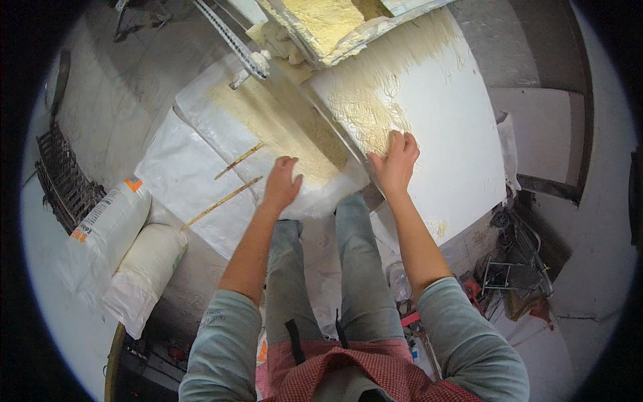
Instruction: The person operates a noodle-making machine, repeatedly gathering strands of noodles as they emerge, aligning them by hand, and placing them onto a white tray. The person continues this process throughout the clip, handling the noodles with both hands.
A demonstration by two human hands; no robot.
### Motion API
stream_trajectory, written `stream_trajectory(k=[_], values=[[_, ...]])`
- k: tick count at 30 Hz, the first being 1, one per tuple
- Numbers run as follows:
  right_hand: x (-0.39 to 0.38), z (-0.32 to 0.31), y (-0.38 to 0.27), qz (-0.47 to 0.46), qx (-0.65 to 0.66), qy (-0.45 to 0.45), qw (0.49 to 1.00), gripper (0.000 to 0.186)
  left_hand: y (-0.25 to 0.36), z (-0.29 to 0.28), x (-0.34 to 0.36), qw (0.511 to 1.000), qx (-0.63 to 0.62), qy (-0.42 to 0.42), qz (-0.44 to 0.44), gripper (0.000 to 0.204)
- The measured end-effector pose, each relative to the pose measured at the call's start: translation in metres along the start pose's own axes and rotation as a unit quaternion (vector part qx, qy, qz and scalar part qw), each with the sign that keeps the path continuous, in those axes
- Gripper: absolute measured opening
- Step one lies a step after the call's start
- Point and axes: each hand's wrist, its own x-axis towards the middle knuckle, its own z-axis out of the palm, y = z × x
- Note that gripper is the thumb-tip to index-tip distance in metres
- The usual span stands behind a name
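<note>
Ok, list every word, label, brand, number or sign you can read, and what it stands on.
Orange-marked white sack: dark print on its side, partly legible, but I won't copy it out; the smaller print is too small to read.
Left sleeve: small dark marks, perhaps lettering, too small to read.
I can make out no other text.

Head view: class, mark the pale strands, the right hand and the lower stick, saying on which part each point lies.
Pale strands point(367, 107), head view: middle of the spread.
Right hand point(396, 165), head view: back of the hand.
Lower stick point(222, 204), head view: middle of its length.
</note>
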Motion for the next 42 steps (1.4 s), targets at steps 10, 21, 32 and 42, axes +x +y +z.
stream_trajectory(k=[10, 21, 32, 42], values=[[0.03, -0.01, 0.022, -0.225, 0.046, -0.128, 0.965, 0.046, 0.092, 0.017, 0.029, 0.995, -0.07, -0.016, 0.068, 0.042], [0.154, -0.101, 0.013, -0.167, 0.31, -0.228, 0.908, 0.044, 0.155, 0.038, 0.067, 0.983, -0.145, 0.097, 0.054, 0.053], [0.284, -0.08, 0.102, 0.016, -0.077, -0.03, 0.996, 0.109, 0.183, 0.081, 0.108, 0.985, -0.017, 0.171, -0.014, 0.086], [0.123, -0.028, 0.091, -0.255, 0.091, -0.068, 0.96, 0.067, 0.242, 0.149, 0.1, 0.984, 0.04, 0.015, 0.172, 0.071]])
